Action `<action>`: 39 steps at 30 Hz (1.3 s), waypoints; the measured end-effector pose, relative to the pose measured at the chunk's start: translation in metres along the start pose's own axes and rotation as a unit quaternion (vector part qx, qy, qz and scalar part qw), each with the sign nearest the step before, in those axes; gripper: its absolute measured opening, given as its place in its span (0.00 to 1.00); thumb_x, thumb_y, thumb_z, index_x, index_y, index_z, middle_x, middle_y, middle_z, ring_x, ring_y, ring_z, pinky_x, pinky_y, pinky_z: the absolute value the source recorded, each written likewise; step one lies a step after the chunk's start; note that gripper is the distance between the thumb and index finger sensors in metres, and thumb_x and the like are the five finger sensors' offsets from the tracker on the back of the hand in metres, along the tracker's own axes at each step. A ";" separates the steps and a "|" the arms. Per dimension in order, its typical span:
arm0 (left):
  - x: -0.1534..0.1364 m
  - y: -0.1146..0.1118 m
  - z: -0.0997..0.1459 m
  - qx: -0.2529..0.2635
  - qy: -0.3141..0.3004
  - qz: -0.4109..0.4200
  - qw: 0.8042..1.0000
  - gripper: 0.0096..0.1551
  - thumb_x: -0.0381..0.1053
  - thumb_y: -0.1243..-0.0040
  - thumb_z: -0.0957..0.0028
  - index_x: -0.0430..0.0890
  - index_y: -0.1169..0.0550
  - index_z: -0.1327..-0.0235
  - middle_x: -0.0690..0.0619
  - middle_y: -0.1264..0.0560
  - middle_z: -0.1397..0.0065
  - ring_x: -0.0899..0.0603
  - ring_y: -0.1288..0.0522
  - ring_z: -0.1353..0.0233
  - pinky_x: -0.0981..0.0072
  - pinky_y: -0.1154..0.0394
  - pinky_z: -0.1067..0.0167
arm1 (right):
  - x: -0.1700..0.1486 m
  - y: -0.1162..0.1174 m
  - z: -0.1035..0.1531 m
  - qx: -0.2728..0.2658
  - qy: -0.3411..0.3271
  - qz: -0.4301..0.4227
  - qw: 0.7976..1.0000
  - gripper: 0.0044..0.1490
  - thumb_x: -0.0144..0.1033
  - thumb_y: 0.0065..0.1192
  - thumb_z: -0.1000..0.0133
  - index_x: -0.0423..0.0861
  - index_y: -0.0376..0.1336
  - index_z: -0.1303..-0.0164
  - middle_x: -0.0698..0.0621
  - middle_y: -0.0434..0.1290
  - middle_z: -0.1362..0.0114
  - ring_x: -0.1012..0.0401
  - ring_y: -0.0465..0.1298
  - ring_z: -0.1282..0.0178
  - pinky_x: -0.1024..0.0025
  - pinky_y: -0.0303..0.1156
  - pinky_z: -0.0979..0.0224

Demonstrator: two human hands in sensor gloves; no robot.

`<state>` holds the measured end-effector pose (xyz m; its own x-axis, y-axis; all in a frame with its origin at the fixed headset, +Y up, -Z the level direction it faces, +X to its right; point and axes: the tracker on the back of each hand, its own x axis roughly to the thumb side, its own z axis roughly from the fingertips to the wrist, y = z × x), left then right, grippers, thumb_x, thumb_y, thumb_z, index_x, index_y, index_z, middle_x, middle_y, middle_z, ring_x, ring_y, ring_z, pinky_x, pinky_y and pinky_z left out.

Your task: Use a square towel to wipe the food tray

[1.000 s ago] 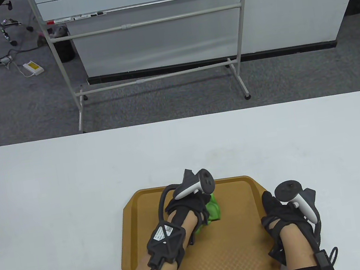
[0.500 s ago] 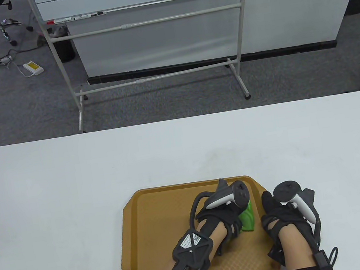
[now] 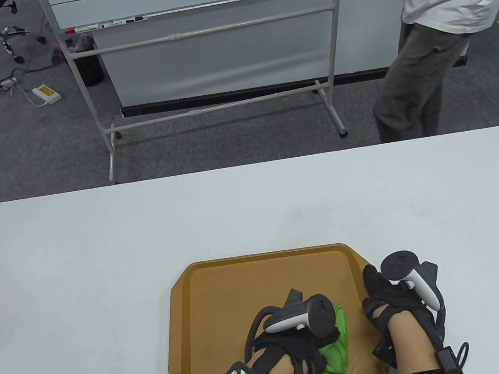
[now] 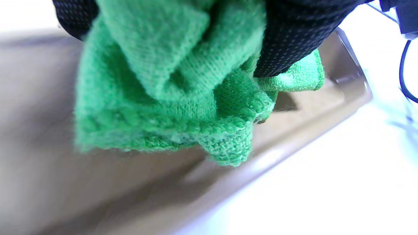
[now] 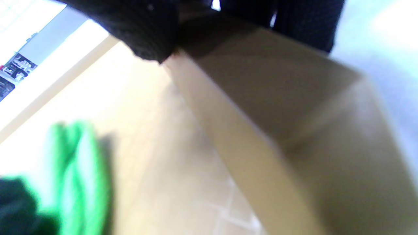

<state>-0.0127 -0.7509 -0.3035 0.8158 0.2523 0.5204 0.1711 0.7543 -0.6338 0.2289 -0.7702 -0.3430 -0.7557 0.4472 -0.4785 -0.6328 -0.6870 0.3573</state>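
White table top (image 3: 79,268) stretches wide under my work, and behind it a whiteboard on a metal stand (image 3: 204,39) waits on the grey floor. Someone in a pale shirt (image 3: 436,28) stands near the far right corner.

My left hand (image 3: 296,344) grips the bunched green cloth towel (image 3: 336,347) and presses it on the flat brown plastic food tray (image 3: 228,293), down near the front right part. My fingers (image 4: 294,36) are closed tight around the cloth. My right hand (image 3: 394,306) holds the tray's right rim, with fingers pinched over the edge.

I think the towel could slip over the low front rim and rub the table, because it sits so close to that edge. If my right hand lets go, the tray could slide or spin. The crumpled towel may also miss some spots, since little of it lies flat.
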 end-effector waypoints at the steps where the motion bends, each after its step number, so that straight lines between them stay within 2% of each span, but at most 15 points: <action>1: -0.006 -0.003 0.007 -0.006 0.002 -0.001 1.000 0.40 0.57 0.34 0.45 0.62 0.40 0.21 0.59 0.53 0.13 0.42 0.27 0.44 0.52 0.27 0.47 | 0.000 0.000 0.000 0.000 0.000 0.001 1.000 0.48 0.40 0.61 0.45 0.64 0.36 0.25 0.54 0.44 0.12 0.52 0.74 0.42 0.51 0.71 0.38; 8: -0.069 -0.021 0.068 -0.015 0.057 -0.014 0.998 0.39 0.56 0.32 0.45 0.62 0.38 0.22 0.60 0.50 0.13 0.40 0.26 0.44 0.50 0.27 0.47 | -0.001 0.000 0.000 -0.001 -0.001 0.001 1.000 0.47 0.41 0.61 0.44 0.64 0.36 0.25 0.54 0.45 0.12 0.52 0.74 0.42 0.51 0.71 0.38; 11: -0.084 -0.018 0.084 -0.025 0.110 -0.049 0.992 0.38 0.55 0.31 0.45 0.60 0.35 0.22 0.57 0.47 0.13 0.39 0.25 0.44 0.49 0.27 0.48 | 0.000 0.000 0.000 -0.001 -0.001 0.003 1.000 0.48 0.41 0.61 0.44 0.64 0.36 0.25 0.56 0.44 0.12 0.52 0.74 0.42 0.51 0.71 0.38; 14: -0.094 -0.012 0.087 -0.035 0.166 -0.100 0.980 0.38 0.55 0.31 0.45 0.59 0.35 0.23 0.53 0.44 0.13 0.39 0.24 0.44 0.49 0.26 0.48 | -0.001 0.000 0.000 -0.001 -0.001 0.003 1.000 0.48 0.41 0.62 0.44 0.64 0.36 0.25 0.55 0.44 0.12 0.52 0.74 0.42 0.51 0.71 0.38; 20: -0.123 0.010 0.064 0.001 0.218 -0.065 0.974 0.39 0.55 0.32 0.45 0.59 0.37 0.22 0.53 0.45 0.13 0.39 0.25 0.42 0.48 0.27 0.45 | -0.001 0.000 0.000 0.001 -0.001 0.005 1.000 0.49 0.41 0.63 0.45 0.64 0.36 0.26 0.55 0.44 0.12 0.52 0.74 0.42 0.51 0.72 0.38; 21: -0.130 0.015 0.057 0.014 0.221 -0.051 0.974 0.39 0.54 0.32 0.45 0.59 0.38 0.22 0.56 0.46 0.13 0.39 0.25 0.42 0.48 0.27 0.45 | 0.000 -0.001 0.000 0.001 -0.001 0.005 1.000 0.49 0.41 0.63 0.45 0.64 0.35 0.26 0.55 0.44 0.12 0.52 0.74 0.42 0.51 0.72 0.38; 24: -0.143 0.025 0.041 0.053 0.202 0.014 0.978 0.39 0.54 0.32 0.45 0.60 0.38 0.23 0.56 0.48 0.13 0.39 0.25 0.42 0.48 0.27 0.45 | 0.000 0.000 0.000 0.000 -0.001 0.006 1.000 0.49 0.41 0.63 0.45 0.64 0.35 0.26 0.54 0.44 0.12 0.52 0.74 0.42 0.51 0.72 0.38; 27: -0.146 0.035 0.025 0.063 0.179 0.066 0.980 0.38 0.53 0.32 0.45 0.60 0.36 0.23 0.57 0.48 0.13 0.39 0.26 0.42 0.48 0.28 0.45 | 0.000 0.000 0.000 -0.004 -0.001 0.010 1.000 0.49 0.41 0.63 0.45 0.64 0.35 0.26 0.54 0.44 0.12 0.52 0.74 0.42 0.51 0.72 0.39; 32: -0.125 0.047 -0.002 0.068 0.171 0.049 0.982 0.38 0.53 0.32 0.45 0.60 0.37 0.23 0.57 0.49 0.13 0.39 0.26 0.43 0.48 0.28 0.45 | 0.001 0.000 0.000 -0.005 -0.002 0.009 1.000 0.49 0.41 0.63 0.45 0.63 0.36 0.26 0.54 0.45 0.12 0.52 0.75 0.42 0.51 0.72 0.39; 39: -0.072 0.063 -0.047 0.068 0.129 0.033 0.989 0.38 0.53 0.32 0.45 0.60 0.37 0.23 0.58 0.50 0.13 0.39 0.27 0.43 0.48 0.28 0.45 | 0.001 0.000 0.000 -0.006 -0.002 0.010 1.000 0.49 0.41 0.63 0.45 0.63 0.36 0.26 0.55 0.45 0.12 0.52 0.75 0.42 0.51 0.72 0.39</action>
<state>-0.0353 -0.7501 -0.4076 0.9393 0.1536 0.3067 0.0516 0.8207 -0.5690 0.2280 -0.7695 -0.3438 -0.7692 0.4357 -0.4675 -0.6153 -0.7026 0.3575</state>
